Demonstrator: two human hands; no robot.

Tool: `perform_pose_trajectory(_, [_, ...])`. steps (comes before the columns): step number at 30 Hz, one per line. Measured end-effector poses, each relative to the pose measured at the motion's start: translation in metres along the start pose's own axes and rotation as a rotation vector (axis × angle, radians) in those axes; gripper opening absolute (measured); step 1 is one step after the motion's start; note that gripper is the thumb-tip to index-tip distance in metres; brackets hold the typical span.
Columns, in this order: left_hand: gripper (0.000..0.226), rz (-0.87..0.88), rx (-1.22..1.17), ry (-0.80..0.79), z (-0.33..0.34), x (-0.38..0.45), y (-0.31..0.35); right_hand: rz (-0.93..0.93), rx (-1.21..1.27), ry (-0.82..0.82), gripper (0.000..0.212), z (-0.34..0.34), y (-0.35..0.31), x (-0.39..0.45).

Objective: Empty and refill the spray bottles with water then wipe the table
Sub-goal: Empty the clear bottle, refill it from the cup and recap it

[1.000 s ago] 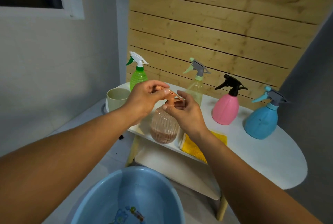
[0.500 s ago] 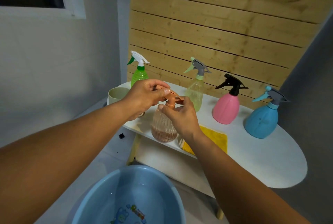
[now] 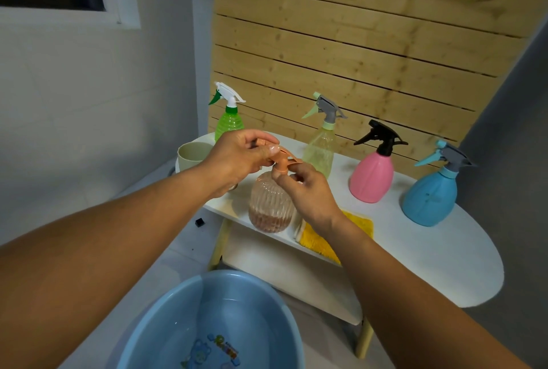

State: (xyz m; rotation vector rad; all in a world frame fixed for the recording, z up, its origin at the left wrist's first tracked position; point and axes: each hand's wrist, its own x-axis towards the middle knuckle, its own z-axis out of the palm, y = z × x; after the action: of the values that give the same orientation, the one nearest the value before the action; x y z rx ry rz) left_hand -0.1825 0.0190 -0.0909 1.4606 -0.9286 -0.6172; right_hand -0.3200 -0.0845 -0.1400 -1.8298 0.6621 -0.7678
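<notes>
A ribbed clear-pink spray bottle [image 3: 268, 205] with a little water in it stands at the white table's [image 3: 415, 253] front edge. My left hand [image 3: 240, 155] grips its orange trigger head [image 3: 284, 161] from above. My right hand [image 3: 308, 190] pinches the neck collar just under that head. A yellow cloth [image 3: 358, 225] lies on the table under my right wrist. Behind stand a green bottle [image 3: 229, 121], a pale yellow-green bottle [image 3: 321, 146], a pink bottle [image 3: 372, 179] with a black head and a blue bottle [image 3: 431, 196].
A cream cup [image 3: 191, 155] sits at the table's left end. A blue basin [image 3: 213, 324] holding some water rests on the floor below me. The table has a lower shelf [image 3: 284, 273]. A wooden slat wall [image 3: 370, 42] rises behind, and a small black piece [image 3: 200, 222] lies on the floor.
Both hands have stayed on the pink bottle's head and neck, and the fingers have shifted slightly around the collar. The bottle stands in the same spot.
</notes>
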Motion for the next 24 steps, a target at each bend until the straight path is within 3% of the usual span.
perform_pose_trajectory(5, [0.011,0.007,-0.006,0.004,-0.001,0.000,0.000,0.070,-0.025,0.108,0.048,0.008,-0.005,0.003])
perform_pose_trajectory(9, [0.011,0.003,0.002,0.003,-0.001,0.000,0.000,0.009,0.009,-0.033,0.026,0.000,-0.003,0.000])
perform_pose_trajectory(12, [0.011,0.006,-0.005,0.012,0.000,0.000,0.000,-0.001,-0.042,0.000,0.010,-0.003,-0.004,0.002])
perform_pose_trajectory(16, [0.012,0.020,-0.009,0.043,0.000,-0.004,0.002,0.005,-0.057,0.060,0.012,0.000,-0.004,0.003])
perform_pose_trajectory(18, [0.032,0.026,-0.013,0.054,0.003,-0.008,-0.004,0.018,-0.019,0.046,0.010,-0.001,-0.007,0.002])
perform_pose_trajectory(22, [0.113,-0.115,-0.040,0.053,0.015,-0.029,-0.043,0.052,-0.017,-0.032,0.013,-0.008,-0.011,0.001])
perform_pose_trajectory(24, [0.129,-0.174,-0.042,0.054,0.024,-0.039,-0.066,0.040,-0.055,-0.060,0.018,-0.011,-0.012,0.001])
